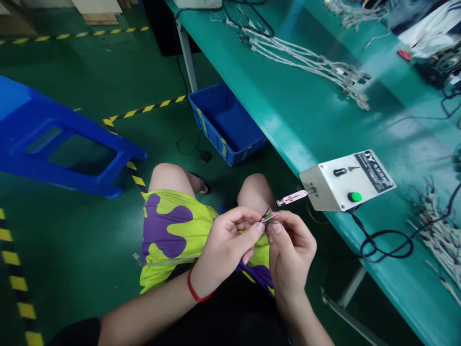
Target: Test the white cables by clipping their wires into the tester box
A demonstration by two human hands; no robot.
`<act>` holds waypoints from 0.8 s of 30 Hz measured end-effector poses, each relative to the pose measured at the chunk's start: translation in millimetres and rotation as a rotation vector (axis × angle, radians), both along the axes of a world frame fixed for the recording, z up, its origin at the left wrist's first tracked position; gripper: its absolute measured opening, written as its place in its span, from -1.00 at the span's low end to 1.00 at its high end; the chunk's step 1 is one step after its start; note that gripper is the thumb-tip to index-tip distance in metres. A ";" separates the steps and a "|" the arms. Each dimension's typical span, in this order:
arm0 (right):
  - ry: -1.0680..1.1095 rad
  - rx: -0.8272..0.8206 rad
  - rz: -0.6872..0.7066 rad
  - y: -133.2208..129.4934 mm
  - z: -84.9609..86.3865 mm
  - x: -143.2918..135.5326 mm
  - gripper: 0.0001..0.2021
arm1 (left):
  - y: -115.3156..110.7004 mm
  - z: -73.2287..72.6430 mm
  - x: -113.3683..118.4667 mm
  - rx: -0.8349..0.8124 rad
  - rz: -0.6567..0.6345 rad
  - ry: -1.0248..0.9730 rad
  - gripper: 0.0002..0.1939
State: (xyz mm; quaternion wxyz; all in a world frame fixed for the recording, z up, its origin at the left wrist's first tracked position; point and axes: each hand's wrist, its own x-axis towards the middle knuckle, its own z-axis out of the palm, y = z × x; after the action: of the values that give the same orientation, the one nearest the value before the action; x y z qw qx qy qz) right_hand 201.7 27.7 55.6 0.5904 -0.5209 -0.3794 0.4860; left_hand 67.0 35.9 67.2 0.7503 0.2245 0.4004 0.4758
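Over my lap, my left hand (226,247) pinches the end of a grey cable (169,262), whose thin wires (269,217) fan out past the fingertips. The wires look black, white, red and green. My right hand (291,247) is closed at the same wire ends, thumb and finger pressed on one dark wire. The cable lies across my left thigh, with a small connector (137,258) at its far end. Just beyond my fingers, a pale clamp-like tool head (292,198) sticks out of a white box (334,185) with a green knob, standing at the table edge.
Bundled white cables (298,54) lie on the green table (288,105). More loose wires (437,230) are piled at the right, beside a looped black cord (389,235). A blue bin (230,144) stands under the table edge. A blue stool (46,113) is at the left.
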 end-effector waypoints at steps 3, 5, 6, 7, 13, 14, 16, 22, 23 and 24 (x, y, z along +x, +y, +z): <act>-0.020 0.025 0.020 1.2 -1.1 0.8 -0.89 | -0.1 -0.7 -1.9 0.000 -0.012 0.007 -0.81; -0.025 0.033 0.016 2.7 -1.8 0.7 -0.89 | -0.2 -0.8 -2.6 -0.002 -0.024 0.012 -0.81; -0.024 0.031 0.014 3.3 -2.3 0.2 -0.89 | -0.3 -0.6 -2.6 -0.006 -0.030 0.017 -0.81; -0.018 0.026 0.014 3.7 -2.8 -0.6 -0.90 | -0.5 -0.4 -2.3 -0.013 -0.032 0.022 -0.81; 0.040 0.046 0.021 1.7 -7.1 -6.6 -0.93 | 0.4 2.1 1.7 -0.053 0.068 -0.014 -0.78; 0.033 0.042 0.026 2.3 -7.5 -5.6 -0.95 | 1.6 2.6 2.0 -0.060 0.078 -0.022 -0.77; 0.023 0.016 0.026 6.6 -7.2 -0.8 -0.96 | 5.8 3.0 2.2 -0.065 0.096 -0.011 -0.75; 0.078 -0.092 -0.031 37.9 -0.9 15.6 -0.56 | 25.5 -1.8 3.9 0.014 0.170 0.063 -0.75; 0.082 -0.109 -0.032 42.2 -0.6 15.9 -0.54 | 27.9 -3.2 5.1 0.020 0.171 0.065 -0.74; 0.086 -0.118 -0.032 45.6 -0.9 15.8 -0.54 | 29.6 -4.6 6.5 0.021 0.169 0.064 -0.73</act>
State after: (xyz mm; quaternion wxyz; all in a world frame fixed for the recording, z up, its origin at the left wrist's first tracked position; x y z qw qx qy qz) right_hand 217.6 73.2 54.7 0.5821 -0.5393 -0.3163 0.5199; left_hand 73.6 65.4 62.6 0.6919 0.2130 0.4368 0.5340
